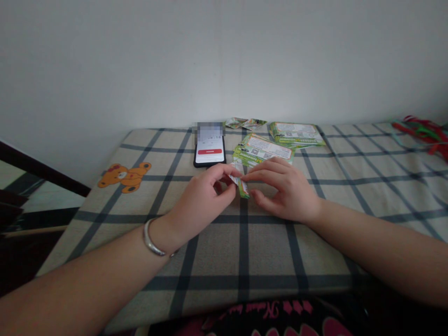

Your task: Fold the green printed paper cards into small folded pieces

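Nearest the camera, a dark garment with pink lettering [280, 317] shows at the bottom edge, and both bare forearms reach forward over a checked cloth [245, 252] of beige squares crossed by dark lines. A silver bangle [151, 240] circles the left wrist.

At the middle of the cloth the 2 hands meet. The left hand [201, 200] has its thumb and forefinger pinched shut on one end of a small folded green-and-white paper piece [241, 183]. The right hand [283, 189] closes its fingertips on the other end of the same piece, with the remaining fingers curled loosely and resting on the cloth. The paper piece sits between the 2 hands, just above the cloth, its lower green tip pointing down and toward the camera.

Just beyond the hands lies a stack of green-bordered printed slips [264, 149], touching or nearly touching the right hand's knuckles. To its left a phone [209, 145] lies flat with its screen lit and a red bar across it. An orange bear print [124, 176] marks the cloth further left.

Farther back, a 2nd pile of slips [296, 133] rests near the wall, with 2 small folded paper bits [245, 123] beside it. At the far right edge, red and green strands [425, 133] lie in a tangle. A plain pale wall [224, 56] rises behind everything.
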{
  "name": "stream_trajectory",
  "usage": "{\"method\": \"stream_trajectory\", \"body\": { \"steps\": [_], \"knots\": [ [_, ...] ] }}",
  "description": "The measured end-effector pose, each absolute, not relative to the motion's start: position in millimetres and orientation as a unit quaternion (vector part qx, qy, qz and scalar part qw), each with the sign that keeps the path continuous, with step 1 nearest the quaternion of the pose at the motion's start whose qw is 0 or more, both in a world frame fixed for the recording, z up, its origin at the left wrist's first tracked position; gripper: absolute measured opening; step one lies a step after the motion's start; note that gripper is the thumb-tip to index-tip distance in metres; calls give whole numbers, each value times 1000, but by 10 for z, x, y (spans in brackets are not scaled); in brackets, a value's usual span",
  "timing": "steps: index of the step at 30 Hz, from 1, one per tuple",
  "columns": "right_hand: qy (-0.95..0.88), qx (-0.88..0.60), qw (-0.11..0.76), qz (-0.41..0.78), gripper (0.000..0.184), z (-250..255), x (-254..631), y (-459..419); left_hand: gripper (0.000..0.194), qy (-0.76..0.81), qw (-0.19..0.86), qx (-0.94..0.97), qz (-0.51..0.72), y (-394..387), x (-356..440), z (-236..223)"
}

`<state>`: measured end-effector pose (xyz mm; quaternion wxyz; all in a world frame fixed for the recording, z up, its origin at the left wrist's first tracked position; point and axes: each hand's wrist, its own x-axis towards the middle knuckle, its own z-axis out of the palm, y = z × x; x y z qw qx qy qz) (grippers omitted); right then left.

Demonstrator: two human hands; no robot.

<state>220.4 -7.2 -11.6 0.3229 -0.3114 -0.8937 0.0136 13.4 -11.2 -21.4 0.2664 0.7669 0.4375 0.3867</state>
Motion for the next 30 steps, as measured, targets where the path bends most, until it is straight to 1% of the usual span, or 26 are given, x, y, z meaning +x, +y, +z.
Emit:
{"method": "stream_trajectory", "body": {
  "steps": [4, 8, 12, 15, 20, 22, 27, 30],
  "knots": [
    [-899, -289, 329, 21, 22, -104, 2207, -75, 21, 435, 237, 776, 390, -116, 120, -187],
    [-897, -277, 345, -1, 28, -119, 2213, -60, 21, 430, 182, 794, 390, -109, 100, -180],
    [-894, -264, 361, -21, 20, -141, 2206, -59, 17, 405, 110, 820, 390, -90, 82, -195],
    [-891, -257, 373, -12, 14, -150, 2202, -71, 14, 378, 78, 832, 399, -80, 70, -194],
    [-883, -274, 380, 0, 11, -164, 2201, -81, 10, 363, 31, 846, 389, -81, 55, -182],
    [-880, -278, 385, 2, 11, -172, 2201, -78, 10, 367, 6, 837, 405, -84, 52, -187],
    [-871, -279, 403, 37, 11, -180, 2199, -64, 8, 359, -24, 829, 427, -87, 60, -184],
    [-866, -269, 412, 93, 10, -168, 2195, -62, 6, 341, -15, 836, 430, -96, 70, -163]
  ]
}}
